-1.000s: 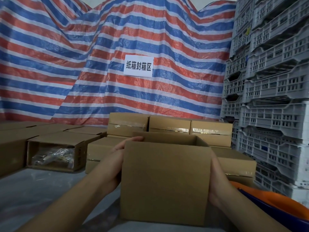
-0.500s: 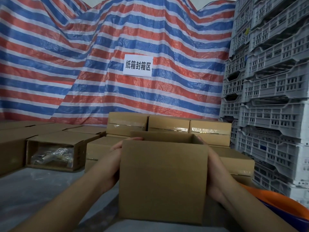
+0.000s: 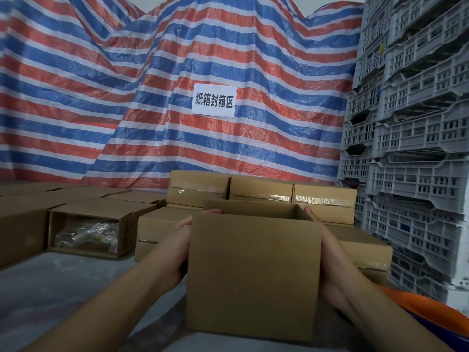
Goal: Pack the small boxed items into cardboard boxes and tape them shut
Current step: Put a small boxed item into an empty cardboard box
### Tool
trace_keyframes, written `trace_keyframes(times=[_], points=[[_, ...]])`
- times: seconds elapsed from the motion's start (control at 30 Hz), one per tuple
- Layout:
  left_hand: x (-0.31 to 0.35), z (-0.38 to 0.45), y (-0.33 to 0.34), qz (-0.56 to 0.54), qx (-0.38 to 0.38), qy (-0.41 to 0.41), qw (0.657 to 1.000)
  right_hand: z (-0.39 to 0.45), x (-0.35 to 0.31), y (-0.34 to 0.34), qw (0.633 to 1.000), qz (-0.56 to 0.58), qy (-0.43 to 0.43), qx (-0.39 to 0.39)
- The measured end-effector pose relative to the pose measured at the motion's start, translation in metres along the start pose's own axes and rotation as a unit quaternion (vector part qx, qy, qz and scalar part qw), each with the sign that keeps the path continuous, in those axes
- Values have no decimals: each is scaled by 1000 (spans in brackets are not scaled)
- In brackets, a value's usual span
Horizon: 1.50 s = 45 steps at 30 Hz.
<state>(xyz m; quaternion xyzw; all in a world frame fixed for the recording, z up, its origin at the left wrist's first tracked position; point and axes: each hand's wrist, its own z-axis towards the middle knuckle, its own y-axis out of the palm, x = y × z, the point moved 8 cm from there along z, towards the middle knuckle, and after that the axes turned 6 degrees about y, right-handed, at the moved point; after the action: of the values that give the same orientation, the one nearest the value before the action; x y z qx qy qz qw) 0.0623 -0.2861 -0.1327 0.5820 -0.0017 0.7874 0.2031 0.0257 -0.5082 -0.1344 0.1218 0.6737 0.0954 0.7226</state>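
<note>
Striped tarpaulin (image 3: pixel 152 97) backs a grey table (image 3: pixel 50 295) where the open cardboard box (image 3: pixel 253 270) stands upright, mouth up, directly ahead. The left hand (image 3: pixel 181 252) and right hand (image 3: pixel 330 270) clasp its opposite side walls, equally near. Its near wall hides the contents and most fingers; sealed boxes (image 3: pixel 324 196) sit beyond.

Grey table (image 3: pixel 50 295); cardboard boxes (image 3: pixel 261 191), one open-sided box (image 3: pixel 99 229) lying there.
</note>
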Motion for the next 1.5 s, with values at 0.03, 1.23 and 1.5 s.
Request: trace_keyframes(times=[0.03, 1.23, 1.5], points=[[-1, 0, -1, 0, 3, -4, 1000, 0, -1, 1, 1000, 0, -2, -4], [10, 0, 10, 65, -97, 16, 993, 5, 8, -13, 999, -31, 7, -2], [3, 6, -2, 146, -55, 14, 988, 12, 6, -18, 1000, 16, 26, 8]])
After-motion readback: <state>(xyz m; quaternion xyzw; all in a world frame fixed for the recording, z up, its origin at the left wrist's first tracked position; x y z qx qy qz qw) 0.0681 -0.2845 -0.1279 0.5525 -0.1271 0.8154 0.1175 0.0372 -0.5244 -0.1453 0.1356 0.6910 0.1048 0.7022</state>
